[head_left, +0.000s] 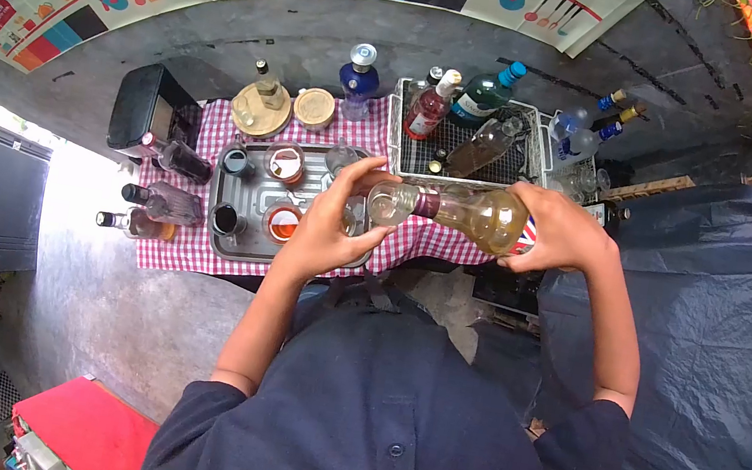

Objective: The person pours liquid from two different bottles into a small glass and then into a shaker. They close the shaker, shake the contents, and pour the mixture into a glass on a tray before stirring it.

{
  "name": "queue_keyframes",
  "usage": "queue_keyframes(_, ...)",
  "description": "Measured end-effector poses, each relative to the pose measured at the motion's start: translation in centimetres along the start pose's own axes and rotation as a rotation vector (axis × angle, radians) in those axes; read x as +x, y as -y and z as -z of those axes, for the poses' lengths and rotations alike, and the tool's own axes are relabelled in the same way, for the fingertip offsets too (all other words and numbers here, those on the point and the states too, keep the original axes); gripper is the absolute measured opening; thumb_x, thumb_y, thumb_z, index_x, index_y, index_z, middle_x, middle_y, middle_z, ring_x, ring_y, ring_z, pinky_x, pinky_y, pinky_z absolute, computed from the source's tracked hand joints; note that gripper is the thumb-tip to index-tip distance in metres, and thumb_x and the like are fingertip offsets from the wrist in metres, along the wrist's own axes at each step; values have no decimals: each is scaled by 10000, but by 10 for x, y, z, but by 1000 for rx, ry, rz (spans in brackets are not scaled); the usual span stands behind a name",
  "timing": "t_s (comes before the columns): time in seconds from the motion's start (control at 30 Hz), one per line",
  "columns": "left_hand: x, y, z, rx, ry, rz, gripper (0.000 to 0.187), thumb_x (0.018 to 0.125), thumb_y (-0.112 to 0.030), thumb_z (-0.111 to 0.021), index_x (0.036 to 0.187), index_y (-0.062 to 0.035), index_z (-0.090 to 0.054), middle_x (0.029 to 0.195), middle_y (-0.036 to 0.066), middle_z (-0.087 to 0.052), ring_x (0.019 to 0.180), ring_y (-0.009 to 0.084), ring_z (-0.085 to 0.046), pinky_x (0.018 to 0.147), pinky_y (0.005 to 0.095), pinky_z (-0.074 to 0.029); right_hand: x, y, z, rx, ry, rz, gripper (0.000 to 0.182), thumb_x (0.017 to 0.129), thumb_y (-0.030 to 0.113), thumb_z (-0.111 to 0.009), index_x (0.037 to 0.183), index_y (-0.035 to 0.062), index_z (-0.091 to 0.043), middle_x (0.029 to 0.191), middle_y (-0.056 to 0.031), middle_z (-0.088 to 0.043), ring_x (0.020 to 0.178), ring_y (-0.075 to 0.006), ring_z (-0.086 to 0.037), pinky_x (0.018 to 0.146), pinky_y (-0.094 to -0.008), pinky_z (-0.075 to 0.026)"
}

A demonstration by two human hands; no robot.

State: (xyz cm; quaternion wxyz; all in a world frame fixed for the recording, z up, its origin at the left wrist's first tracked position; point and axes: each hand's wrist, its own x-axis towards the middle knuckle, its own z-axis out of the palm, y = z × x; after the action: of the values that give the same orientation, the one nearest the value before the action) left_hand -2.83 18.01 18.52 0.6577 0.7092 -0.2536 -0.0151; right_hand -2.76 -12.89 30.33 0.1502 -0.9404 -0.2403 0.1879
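Note:
In my left hand [326, 231] is a small clear glass [388, 204], thumb and fingers curled around its sides. My right hand [563, 230] grips a glass bottle [485, 218] of pale yellow liquid by its base, where a red, white and blue label partly shows. The bottle lies almost level, its purple-banded neck pointing left to the mouth of the small glass. Left of my hands, a grey tray [251, 192] bears a glass of amber drink [286, 163], a glass of orange-red drink [282, 221] and dark-filled glasses [228, 219]. A clear glass [342, 158] stands behind my left hand.
A white wire basket [396, 146] of bottles stands at the back right, with more bottles beyond it. Several bottles [169, 202] line the left edge of the checkered cloth [161, 255]. A blue bottle [358, 84] and round wooden boards [263, 114] sit along the back wall.

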Motion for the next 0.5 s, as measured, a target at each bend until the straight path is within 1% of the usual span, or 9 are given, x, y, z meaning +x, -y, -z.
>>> queue_keyframes(0.3,6,3,-2,4,-4,-14,822,706,18,-776,1426,-24,-382,1266,160,-616,1200,249,-596,1055,389,-432,3,-6,3,6,18,-23,615,596,324,-824,1021,-21,-543,935,-203,-640,928,-382,-647,809,-439,-520)
queue_keyframes(0.4,8,5,-2,10,-2,-8,820,704,18,-776,1423,-23,-385,1264,160,-617,1195,250,-599,1051,390,-436,4,-6,5,2,42,-57,656,595,323,-831,1107,10,-565,983,-175,-655,940,-369,-649,820,-430,-519)
queue_keyframes(0.5,10,6,-2,17,-4,-11,818,703,15,-778,1421,-22,-388,1263,159,-617,1190,250,-603,1046,391,-442,4,-8,5,-8,34,-53,657,598,331,-828,1109,11,-566,998,-176,-652,963,-370,-643,831,-431,-514)
